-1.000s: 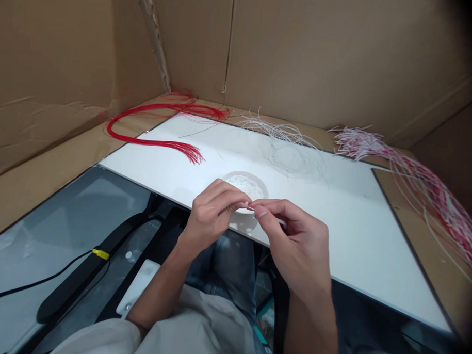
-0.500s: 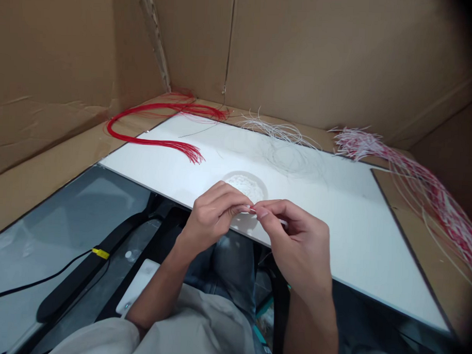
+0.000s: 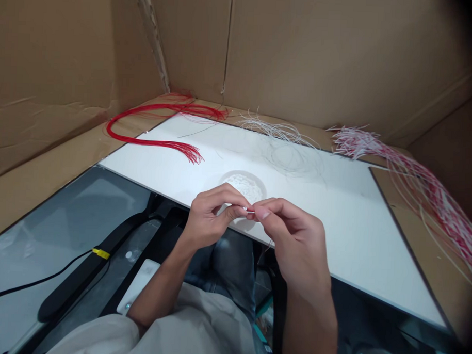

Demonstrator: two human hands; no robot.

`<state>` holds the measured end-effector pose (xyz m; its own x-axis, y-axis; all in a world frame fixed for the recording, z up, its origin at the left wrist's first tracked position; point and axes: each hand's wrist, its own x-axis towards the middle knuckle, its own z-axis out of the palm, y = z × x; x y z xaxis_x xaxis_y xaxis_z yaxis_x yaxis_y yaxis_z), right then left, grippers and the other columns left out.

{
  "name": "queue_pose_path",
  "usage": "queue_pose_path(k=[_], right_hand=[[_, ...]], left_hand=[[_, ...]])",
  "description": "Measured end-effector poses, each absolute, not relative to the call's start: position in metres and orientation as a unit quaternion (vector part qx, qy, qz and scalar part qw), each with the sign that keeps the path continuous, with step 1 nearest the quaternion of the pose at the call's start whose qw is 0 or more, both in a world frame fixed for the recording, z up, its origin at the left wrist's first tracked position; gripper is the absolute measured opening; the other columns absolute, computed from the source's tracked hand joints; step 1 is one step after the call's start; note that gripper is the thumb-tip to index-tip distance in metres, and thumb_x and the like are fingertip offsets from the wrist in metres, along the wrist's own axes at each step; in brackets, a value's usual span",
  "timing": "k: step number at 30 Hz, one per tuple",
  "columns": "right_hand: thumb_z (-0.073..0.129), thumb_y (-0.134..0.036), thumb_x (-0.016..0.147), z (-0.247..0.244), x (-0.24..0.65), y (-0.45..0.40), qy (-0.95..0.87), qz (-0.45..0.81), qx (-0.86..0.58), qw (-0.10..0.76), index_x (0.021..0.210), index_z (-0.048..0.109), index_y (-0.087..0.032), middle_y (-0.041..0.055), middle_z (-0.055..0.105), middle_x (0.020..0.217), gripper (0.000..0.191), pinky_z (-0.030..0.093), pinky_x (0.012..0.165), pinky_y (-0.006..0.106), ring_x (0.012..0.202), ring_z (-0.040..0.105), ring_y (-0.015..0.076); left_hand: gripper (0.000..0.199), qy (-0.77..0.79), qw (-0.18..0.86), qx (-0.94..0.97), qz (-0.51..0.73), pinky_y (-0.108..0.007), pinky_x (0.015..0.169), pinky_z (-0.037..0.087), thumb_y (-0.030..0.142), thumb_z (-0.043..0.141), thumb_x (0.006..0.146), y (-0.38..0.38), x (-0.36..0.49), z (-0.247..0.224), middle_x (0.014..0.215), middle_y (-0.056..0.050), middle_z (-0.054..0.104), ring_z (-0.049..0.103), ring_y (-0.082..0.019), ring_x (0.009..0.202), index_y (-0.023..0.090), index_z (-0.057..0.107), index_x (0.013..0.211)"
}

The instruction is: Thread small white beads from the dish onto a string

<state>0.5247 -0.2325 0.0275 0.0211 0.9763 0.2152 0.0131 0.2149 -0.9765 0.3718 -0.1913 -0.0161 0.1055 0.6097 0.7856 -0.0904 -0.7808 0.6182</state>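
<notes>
My left hand (image 3: 211, 217) pinches a tiny white piece (image 3: 244, 209) between thumb and fingertips. Right beside it, my right hand (image 3: 296, 231) is closed on a thin wire end, which looks white and reddish; most of it is hidden by the fingers. The fingertips of both hands meet over the table's front edge. Just behind them a round dish (image 3: 262, 184) holds many small white pieces (image 3: 243, 186), partly covered by my left hand.
Red wires (image 3: 144, 141) curve over the back left of the white table (image 3: 358, 222). Loose white wires (image 3: 284, 132) lie at the back. A red and white wire bundle (image 3: 425, 178) runs down the right side. Cardboard walls (image 3: 302, 50) enclose the table. A black armrest (image 3: 73, 280) is at left.
The fingertips have shifted slightly, and a white piece now shows more clearly at my left fingertips. My right hand has moved a little to the left. Both hands remain pinched together.
</notes>
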Motion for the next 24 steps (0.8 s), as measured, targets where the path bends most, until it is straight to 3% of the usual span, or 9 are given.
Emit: queue_pose_path(k=[6, 15, 24], right_hand=[[0.07, -0.028, 0.087, 0.0301, 0.5249, -0.2363, -0.542, 0.445, -0.445, 0.557, 0.071, 0.074, -0.023, -0.0025, 0.072, 0.071, 0.017, 0.044, 0.054, 0.02, 0.059, 0.055, 0.0087], [0.07, -0.03, 0.087, 0.0316, 0.52, -0.2409, -0.541, 0.39, -0.483, 0.567, 0.072, 0.073, -0.022, 0.0003, 0.071, 0.072, 0.017, 0.042, 0.053, 0.021, 0.067, 0.06, 0.0123], [0.069, -0.031, 0.09, 0.0318, 0.5198, -0.2422, -0.537, 0.411, -0.474, 0.563, 0.075, 0.074, -0.022, -0.001, 0.067, 0.065, 0.018, 0.042, 0.053, 0.023, 0.064, 0.058, 0.0126]], left_hand=[[0.003, 0.188, 0.293, 0.68, 0.646, -0.026, 0.07, 0.056, 0.019, 0.073, 0.094, -0.1939, 0.3735, -0.0148, 0.083, -0.004, 0.076, 0.069, -0.014, 0.077, 0.018, 0.076, 0.094], [0.005, 0.196, 0.305, 0.674, 0.644, -0.024, 0.071, 0.056, 0.014, 0.072, 0.094, -0.1976, 0.3748, -0.0123, 0.082, -0.004, 0.075, 0.069, -0.013, 0.077, 0.018, 0.076, 0.094], [0.004, 0.198, 0.311, 0.667, 0.647, -0.024, 0.07, 0.057, 0.017, 0.072, 0.094, -0.198, 0.3752, -0.0107, 0.081, -0.003, 0.075, 0.07, -0.013, 0.075, 0.018, 0.076, 0.095]])
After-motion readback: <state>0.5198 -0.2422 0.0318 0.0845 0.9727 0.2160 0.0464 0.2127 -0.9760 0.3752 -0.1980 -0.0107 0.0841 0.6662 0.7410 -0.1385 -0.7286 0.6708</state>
